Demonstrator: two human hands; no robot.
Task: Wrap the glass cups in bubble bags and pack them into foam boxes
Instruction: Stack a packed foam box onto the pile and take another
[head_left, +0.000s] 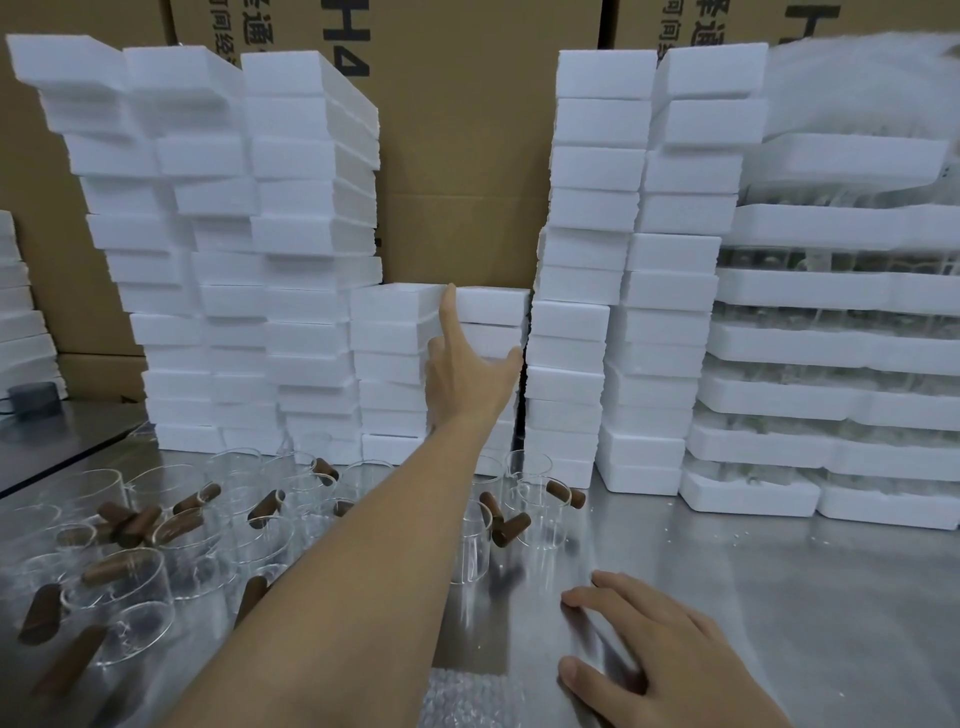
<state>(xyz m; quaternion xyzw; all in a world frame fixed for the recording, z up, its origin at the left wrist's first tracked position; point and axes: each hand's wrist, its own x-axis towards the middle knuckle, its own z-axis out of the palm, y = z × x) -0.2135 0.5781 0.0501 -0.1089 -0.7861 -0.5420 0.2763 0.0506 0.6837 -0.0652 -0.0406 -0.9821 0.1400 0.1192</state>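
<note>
Several clear glass cups (130, 587) with brown handles stand and lie crowded on the left half of the metal table (779, 597). Tall stacks of white foam boxes (306, 234) line the back. My left hand (467, 374) reaches over the cups to a short middle stack. Its index finger points up along the left edge of the top foam box (493, 306), and the thumb touches the stack's right edge. My right hand (660, 660) lies flat on the table near me, fingers apart. A bubble bag (467, 696) lies at the bottom edge, just left of that hand.
Wide foam trays (831, 395) holding glassware are stacked at the right. Brown cardboard cartons (457, 156) form a wall behind everything. A dark round object (31, 397) sits at the far left. Two more cups (535, 488) stand by the foot of the middle stack.
</note>
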